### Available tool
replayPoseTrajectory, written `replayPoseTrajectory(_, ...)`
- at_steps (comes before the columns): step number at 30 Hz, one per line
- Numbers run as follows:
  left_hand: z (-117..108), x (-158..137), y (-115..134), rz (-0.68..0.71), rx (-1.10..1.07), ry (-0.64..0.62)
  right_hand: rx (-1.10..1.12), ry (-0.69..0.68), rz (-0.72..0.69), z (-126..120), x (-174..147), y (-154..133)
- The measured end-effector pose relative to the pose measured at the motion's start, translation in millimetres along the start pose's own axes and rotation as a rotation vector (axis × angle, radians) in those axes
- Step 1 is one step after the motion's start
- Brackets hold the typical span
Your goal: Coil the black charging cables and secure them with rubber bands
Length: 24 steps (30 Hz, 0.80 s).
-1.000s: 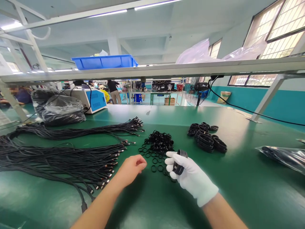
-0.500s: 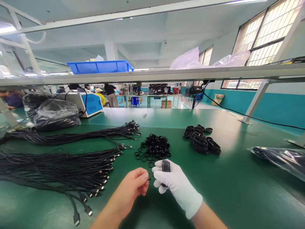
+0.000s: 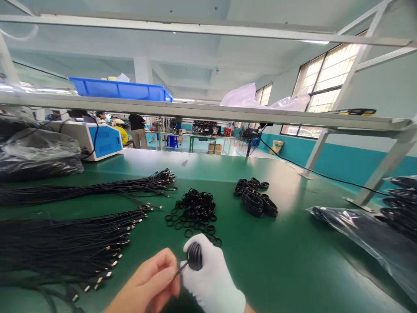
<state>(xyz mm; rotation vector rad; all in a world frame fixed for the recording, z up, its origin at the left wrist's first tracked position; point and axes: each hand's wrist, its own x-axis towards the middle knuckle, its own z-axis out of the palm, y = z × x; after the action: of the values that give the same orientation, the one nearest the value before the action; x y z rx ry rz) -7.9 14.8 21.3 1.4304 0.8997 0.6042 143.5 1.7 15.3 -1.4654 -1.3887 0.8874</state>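
My right hand (image 3: pixel 208 274), in a white glove, is closed around a coiled black cable (image 3: pixel 194 256) whose loops stand stacked at the fingers. Beside it on the left, my bare left hand (image 3: pixel 156 280) pinches a thin black band (image 3: pixel 180 270) that reaches to the glove. It looks like a small black ring seen edge-on, partly hidden by the fingers. Just beyond both hands lies a pile of small black rings (image 3: pixel 198 206), with several loose ones (image 3: pixel 189 234) at its near side.
Black cables with metal plugs (image 3: pixel 81 234) spread on the left, with another bunch (image 3: pixel 97 186) behind. Coiled cables (image 3: pixel 256 200) sit to the right of the rings. Plastic bags (image 3: pixel 358 230) lie at far right. A shelf (image 3: pixel 195 108) crosses above the green table (image 3: pixel 286 265).
The view has turned right and tilted. My hands have come closer together, and the band now reaches the glove. The cable coil has turned so its loops face left.
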Motion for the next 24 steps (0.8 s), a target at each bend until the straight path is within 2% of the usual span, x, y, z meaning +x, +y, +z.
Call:
replayPoseTrajectory(4, -16, 6, 7, -0.029, 0.619, 0.039, -0.052, -0.021, -0.024, 0, -4, -5)
replayPoseTrajectory(7, -17, 0, 23, -0.032, 0.869, 0.052, 0.001, -0.100, -0.015, -4, -4, -6)
replayPoseTrajectory(9, -15, -6, 35, -0.041, 0.946, 0.082, 0.120, -0.171, 0.052, -8, -2, -3)
replayPoseTrajectory(12, -13, -11, 44, -0.022, 0.903, 0.137, 0.295, -0.374, 0.224, -13, 2, 1)
replayPoseTrajectory(14, -13, -13, 41, 0.010, 0.786, 0.149, 0.360, -0.526, 0.260, -13, 3, 3)
replayPoseTrajectory(17, -12, -13, 31, 0.052, 0.625, 0.119, 0.356, -0.624, 0.272, -7, 0, 4)
replayPoseTrajectory(19, -9, -13, 27, 0.052, 0.584, 0.093, 0.285, -0.608, 0.250, -1, -2, 6)
replayPoseTrajectory(24, -6, -10, 25, -0.029, 0.670, 0.051, 0.062, -0.409, 0.068, 9, 2, 24)
